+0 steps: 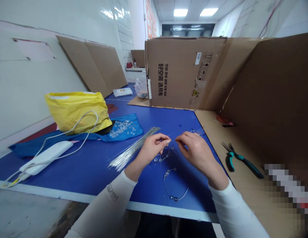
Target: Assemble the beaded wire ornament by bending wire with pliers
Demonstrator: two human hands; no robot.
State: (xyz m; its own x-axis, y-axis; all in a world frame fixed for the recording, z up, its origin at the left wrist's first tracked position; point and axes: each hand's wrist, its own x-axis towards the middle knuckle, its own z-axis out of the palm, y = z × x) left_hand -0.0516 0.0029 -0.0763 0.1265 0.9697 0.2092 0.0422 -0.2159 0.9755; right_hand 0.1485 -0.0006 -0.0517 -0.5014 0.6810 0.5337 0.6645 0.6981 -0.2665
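Note:
My left hand (154,148) is pinched, fingertips around a thin wire or small piece too fine to make out. Close by on its right, my right hand (195,150) also has its fingers pressed together at the same height, with a small gap between the hands. Beneath them, short wires with clear beads (160,160) lie on the blue table. Nearer the front edge rests a wire ring (164,185) carrying several clear beads. A bundle of straight silvery wires (130,155) lies left of my left hand.
Clear beads (122,128) are spread on a blue cloth (136,124) beside a yellow bag (79,110). A white power strip (48,157) with a cable sits left. Pliers (243,160) lie right on cardboard. A large carton (178,72) stands behind.

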